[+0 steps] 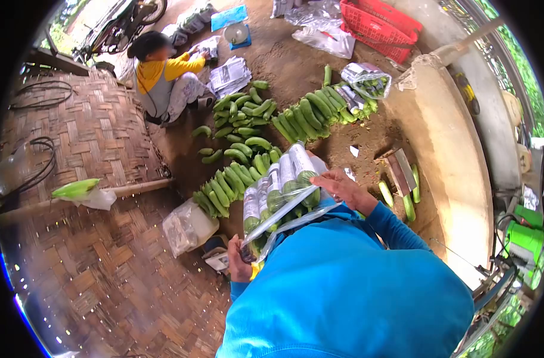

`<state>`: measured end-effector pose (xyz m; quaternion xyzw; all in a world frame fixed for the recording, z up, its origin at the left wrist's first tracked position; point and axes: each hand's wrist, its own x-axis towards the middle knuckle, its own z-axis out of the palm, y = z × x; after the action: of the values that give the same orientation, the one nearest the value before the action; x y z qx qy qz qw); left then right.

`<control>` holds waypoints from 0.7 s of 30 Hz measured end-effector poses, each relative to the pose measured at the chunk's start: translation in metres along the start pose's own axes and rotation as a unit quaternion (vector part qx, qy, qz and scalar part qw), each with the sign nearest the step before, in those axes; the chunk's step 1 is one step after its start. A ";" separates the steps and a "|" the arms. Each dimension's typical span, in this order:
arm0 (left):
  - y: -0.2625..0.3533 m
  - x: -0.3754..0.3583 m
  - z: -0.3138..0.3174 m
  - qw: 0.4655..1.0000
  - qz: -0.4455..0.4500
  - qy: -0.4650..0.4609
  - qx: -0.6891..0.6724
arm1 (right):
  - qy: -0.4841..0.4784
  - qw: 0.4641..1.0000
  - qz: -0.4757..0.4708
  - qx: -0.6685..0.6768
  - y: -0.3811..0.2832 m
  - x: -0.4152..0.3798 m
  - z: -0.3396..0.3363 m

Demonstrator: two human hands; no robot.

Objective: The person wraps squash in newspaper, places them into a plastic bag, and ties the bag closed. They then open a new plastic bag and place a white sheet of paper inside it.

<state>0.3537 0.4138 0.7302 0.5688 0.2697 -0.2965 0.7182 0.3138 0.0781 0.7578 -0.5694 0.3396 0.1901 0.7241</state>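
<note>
A clear plastic bag [284, 209] lies in front of my body, holding several green vegetables [276, 201] partly wrapped in newspaper [287, 169]. At the bag's left corner, my left hand [239, 260] is closed on the plastic edge. My right hand [342, 188] grips the opposite end of the edge, which is stretched in a pale band between both hands. Just beyond the bag, unwrapped green vegetables [227, 186] lie in a row on the ground, with another row [307, 116] farther off to the right.
A crouching person [164, 77] in yellow sleeves handles newspaper beside a newspaper stack [230, 76] and a blue scale [238, 36]. A red crate [379, 30] stands at the back. Woven matting [93, 131] covers the left; a low wall [456, 137] curves along the right.
</note>
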 end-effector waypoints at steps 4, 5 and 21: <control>-0.007 0.039 0.011 0.998 0.056 -0.026 0.030 | 0.038 0.998 -0.039 0.015 0.009 -0.024 -0.016; -0.008 0.049 0.012 0.997 0.057 -0.033 0.033 | 0.043 0.998 -0.042 0.018 0.012 -0.029 -0.022; 0.000 0.128 0.226 0.950 0.002 -0.227 0.214 | 0.167 0.957 -0.048 0.231 0.004 -0.006 -0.226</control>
<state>0.4523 0.1772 0.6841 0.6274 0.0289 -0.4673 0.6222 0.2452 -0.1358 0.7318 -0.4256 0.4629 -0.0262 0.7771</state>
